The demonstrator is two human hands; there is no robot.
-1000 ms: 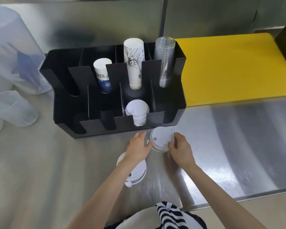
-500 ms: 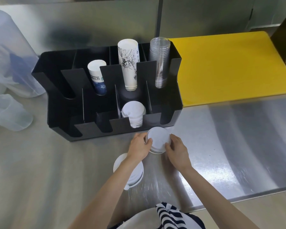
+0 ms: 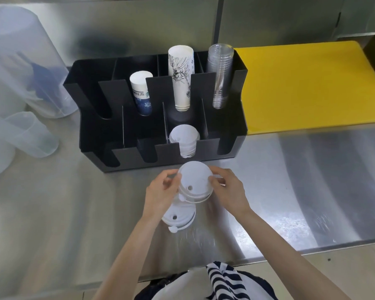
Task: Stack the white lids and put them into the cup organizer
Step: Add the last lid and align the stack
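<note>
Between both hands I hold a small stack of white lids, lifted just above the steel counter in front of the black cup organizer. My left hand grips its left edge and my right hand its right edge. Another white lid lies on the counter below my left hand, partly hidden by it. More white lids stand on edge in a front slot of the organizer.
The organizer's back slots hold a short paper cup stack, a tall printed cup stack and clear plastic cups. A yellow board lies to the right. Translucent plastic jugs stand at the left.
Both hands have closed in on the lid stack and raised it off the counter, tilting its top towards me. The lid on the counter stays put.
</note>
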